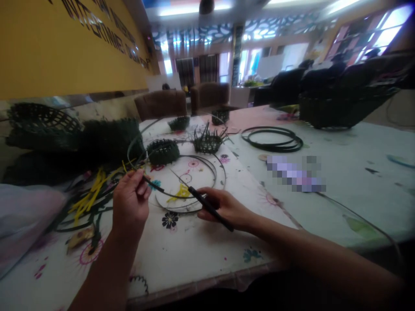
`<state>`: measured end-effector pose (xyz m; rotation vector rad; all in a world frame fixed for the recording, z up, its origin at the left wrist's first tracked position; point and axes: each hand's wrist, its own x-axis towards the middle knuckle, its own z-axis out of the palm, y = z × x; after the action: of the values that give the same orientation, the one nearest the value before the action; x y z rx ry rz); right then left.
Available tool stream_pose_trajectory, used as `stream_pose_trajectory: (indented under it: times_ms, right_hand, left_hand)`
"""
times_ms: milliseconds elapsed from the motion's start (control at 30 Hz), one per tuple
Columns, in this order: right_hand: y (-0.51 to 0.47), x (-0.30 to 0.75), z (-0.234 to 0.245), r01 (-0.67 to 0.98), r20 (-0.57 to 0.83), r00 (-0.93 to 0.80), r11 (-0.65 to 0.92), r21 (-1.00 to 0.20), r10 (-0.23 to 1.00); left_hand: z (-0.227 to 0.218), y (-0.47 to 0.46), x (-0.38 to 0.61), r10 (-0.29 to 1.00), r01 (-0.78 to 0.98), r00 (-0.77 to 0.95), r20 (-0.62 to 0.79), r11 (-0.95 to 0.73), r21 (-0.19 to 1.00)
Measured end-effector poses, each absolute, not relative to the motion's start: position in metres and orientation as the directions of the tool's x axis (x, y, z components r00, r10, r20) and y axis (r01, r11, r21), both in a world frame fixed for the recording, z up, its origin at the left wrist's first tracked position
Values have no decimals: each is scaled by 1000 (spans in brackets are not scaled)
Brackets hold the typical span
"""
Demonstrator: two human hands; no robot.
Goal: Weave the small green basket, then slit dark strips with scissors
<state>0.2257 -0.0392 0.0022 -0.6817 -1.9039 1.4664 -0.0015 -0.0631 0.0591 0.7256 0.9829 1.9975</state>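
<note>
My left hand (131,203) is closed in a pinch on a dark green flat strip (155,185), whose short end sticks out to the right. My right hand (225,206) grips a black-handled tool (207,204) with a thin pointed metal tip aimed up and left, toward the strip but apart from it. Thin dark strips lie looped on the flowered tablecloth (194,259) behind and under the hands. Beyond them stand a small round dark woven basket (163,152) and an unfinished basket (208,143) with loose upright ends.
Yellow strips (92,194) and dark scraps lie at left, beside larger dark woven baskets (110,136). A coil of dark strip (275,149), a blurred-out purple item (288,172) and a large woven basket (337,108) are at right. Chairs (162,103) stand behind the table.
</note>
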Motion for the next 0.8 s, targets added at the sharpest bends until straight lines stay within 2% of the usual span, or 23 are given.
stream_pose_trajectory:
  times_ms: [267,633,800]
  right_hand:
    - [-44,226,1,96,52,-768,196,-976,639]
    - [-50,222,-3,30,119,-760,218,-976,639]
    - [-51,222,-1,70,118,-747,253,-965,655]
  left_hand:
    - [59,-64,1,815,-359,-561,145,-397,845]
    - [57,-67,6,819,-342,-561,125,-366,865]
    - [56,-67,6,825,-359,-553,118,-364,859]
